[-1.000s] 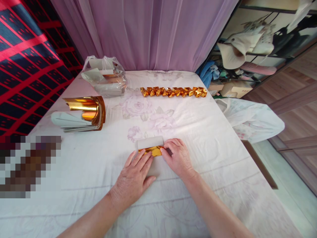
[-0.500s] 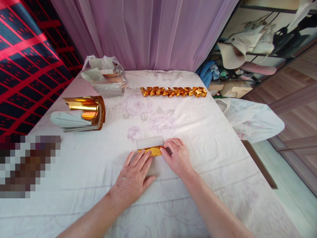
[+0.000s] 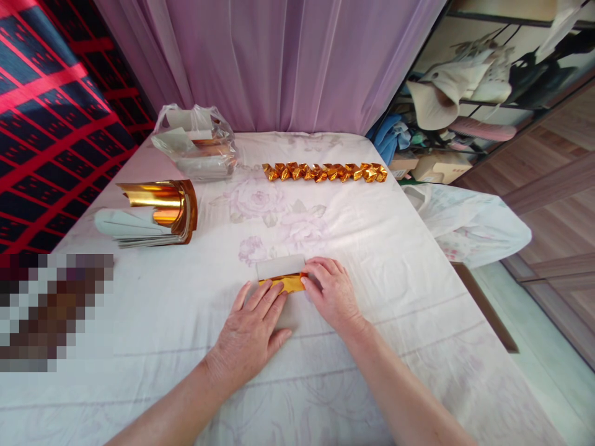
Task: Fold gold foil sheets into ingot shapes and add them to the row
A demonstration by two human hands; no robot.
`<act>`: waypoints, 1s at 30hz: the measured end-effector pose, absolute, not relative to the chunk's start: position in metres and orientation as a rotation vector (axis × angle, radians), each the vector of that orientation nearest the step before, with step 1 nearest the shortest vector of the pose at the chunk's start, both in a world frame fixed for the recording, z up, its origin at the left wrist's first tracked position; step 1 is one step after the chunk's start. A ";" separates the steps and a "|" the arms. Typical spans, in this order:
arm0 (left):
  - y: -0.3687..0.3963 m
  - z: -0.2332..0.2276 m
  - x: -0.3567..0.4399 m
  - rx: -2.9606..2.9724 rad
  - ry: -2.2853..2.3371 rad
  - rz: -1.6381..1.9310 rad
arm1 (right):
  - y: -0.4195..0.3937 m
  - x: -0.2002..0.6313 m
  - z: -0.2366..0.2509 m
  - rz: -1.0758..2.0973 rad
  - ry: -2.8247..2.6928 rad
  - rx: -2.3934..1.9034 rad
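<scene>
- The paper lay on the tabletop, straight in front of the person, with a gold strip on the near side and a pale flap along the far side.
- The left hand was spread flat, its fingertips resting on the near edge of the gold strip and its thumb held out to the side on the cloth.
- The right hand was narrow and curled, thumb and forefinger at the right end of the strip; whether they pinched it, one could not tell.
- Farther back, well apart from the hands, a row of folded gold pieces ran from side to side, each piece against the next.
- To the left stood a curved stack of gold sheets with pale backs, some of them curling inward.
- Just behind the stack sat a clear bag with more sheets inside.
- A purple curtain hung past the far edge.
- On the right, a rack held a pale cap, and a white bag bulged beside the tabletop.
</scene>
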State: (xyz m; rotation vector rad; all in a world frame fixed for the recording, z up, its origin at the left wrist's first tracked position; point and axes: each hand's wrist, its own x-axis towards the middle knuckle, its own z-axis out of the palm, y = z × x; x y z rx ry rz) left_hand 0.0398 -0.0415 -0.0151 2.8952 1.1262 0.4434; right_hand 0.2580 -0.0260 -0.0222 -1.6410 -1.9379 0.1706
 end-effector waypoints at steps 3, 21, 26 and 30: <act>-0.042 -0.015 0.041 2.888 1.143 0.469 | -0.028 0.258 -0.021 0.163 -1.986 -1.579; -0.042 -0.014 0.041 2.882 1.149 0.422 | -0.032 0.240 -0.014 0.152 -1.970 -1.705; -0.041 -0.012 0.041 2.892 1.147 0.419 | -0.032 0.239 -0.014 0.162 -1.959 -1.713; -0.041 -0.012 0.041 2.899 1.141 0.423 | -0.031 0.239 -0.015 0.166 -1.951 -1.715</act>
